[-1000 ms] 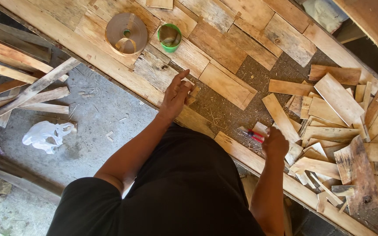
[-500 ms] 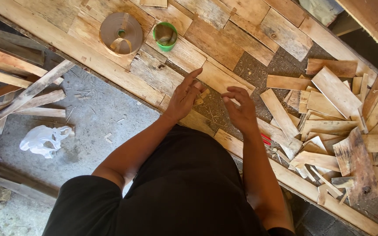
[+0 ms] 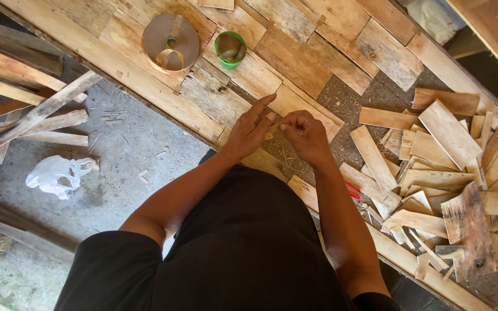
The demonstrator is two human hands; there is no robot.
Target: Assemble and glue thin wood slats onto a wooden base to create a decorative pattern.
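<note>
Hands together over patchwork wooden surface (image 3: 318, 34), just ahead of black-clad torso. Left hand (image 3: 249, 131) and right hand (image 3: 306, 135) meeting, fingertips touching. Small pale wood sliver (image 3: 270, 133) pinched between them, fingers of both closed on it; long axis unclear, mostly hidden. Both hands equally near. To the right: loose pile of short pale wood offcuts (image 3: 433, 167); red-handled tool (image 3: 353, 190) partly hidden. Farther off: green round cup (image 3: 230, 49), brown tape roll (image 3: 170, 41). Left, on concrete floor: crumpled white bag (image 3: 59, 174).
</note>
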